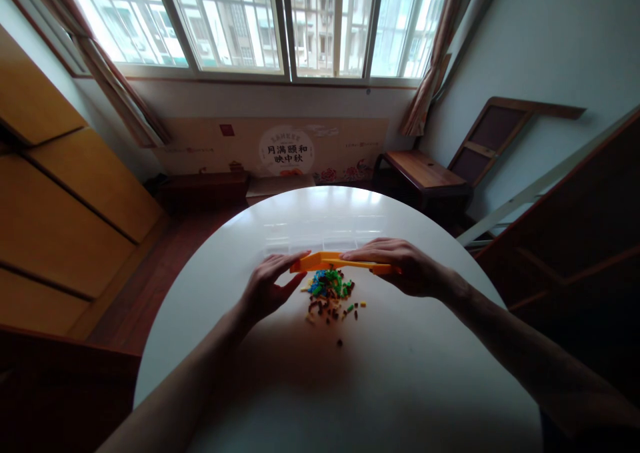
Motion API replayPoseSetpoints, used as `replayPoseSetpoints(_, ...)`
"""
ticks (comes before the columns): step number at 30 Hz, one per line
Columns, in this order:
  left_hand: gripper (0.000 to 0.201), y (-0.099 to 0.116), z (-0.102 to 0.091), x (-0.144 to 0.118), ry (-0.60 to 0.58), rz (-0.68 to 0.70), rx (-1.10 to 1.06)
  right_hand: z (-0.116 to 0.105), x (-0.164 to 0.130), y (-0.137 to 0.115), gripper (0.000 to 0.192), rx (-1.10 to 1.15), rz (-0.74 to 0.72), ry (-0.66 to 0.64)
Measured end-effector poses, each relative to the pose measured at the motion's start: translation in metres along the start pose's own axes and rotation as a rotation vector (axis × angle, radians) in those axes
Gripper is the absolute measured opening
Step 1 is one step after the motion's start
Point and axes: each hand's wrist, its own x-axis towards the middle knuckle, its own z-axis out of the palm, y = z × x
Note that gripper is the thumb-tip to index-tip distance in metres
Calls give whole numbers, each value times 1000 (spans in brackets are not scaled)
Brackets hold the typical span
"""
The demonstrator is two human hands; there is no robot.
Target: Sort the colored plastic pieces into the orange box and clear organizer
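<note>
Above the white table, a flat orange-yellow plastic piece stretches between my two hands, seen nearly edge-on. My left hand pinches its left end between thumb and fingers. At the right end, my right hand is closed on it, with fingers lying over the top and the thumb below. Just beneath lies a heap of small plastic pieces like toy bricks, blue and green at the back, brown and cream towards me. A single dark brown piece lies apart, nearer to me. The exact kind of the orange piece is unclear.
The round white table reflects window light at its far side. Behind it stand a low wooden seat and a cardboard-coloured box. A wooden cabinet is at the left; a dark wooden panel leans at the right.
</note>
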Motion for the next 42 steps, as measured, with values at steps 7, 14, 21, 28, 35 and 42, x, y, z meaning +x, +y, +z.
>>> replayPoseSetpoints(7,47,-2,0,-1,23,37,3,-4,1,1,45,-1,-60,-8)
replayPoseSetpoints(14,40,3,1,1,83,-36,-40,-3,1,-1,36,-64,0,89)
replayPoseSetpoints(21,37,15,5,5,-3,-354,-488,5,5,13,35,-189,424,640)
replayPoseSetpoints(28,44,15,11,5,-122,-675,-930,20,0,42,48,237,647,713)
replayPoseSetpoints(35,46,19,20,6,-121,-682,-981,51,-20,34,61,885,781,842)
replayPoseSetpoints(42,45,39,26,10,-217,-614,-905,68,-39,15,53,771,832,824)
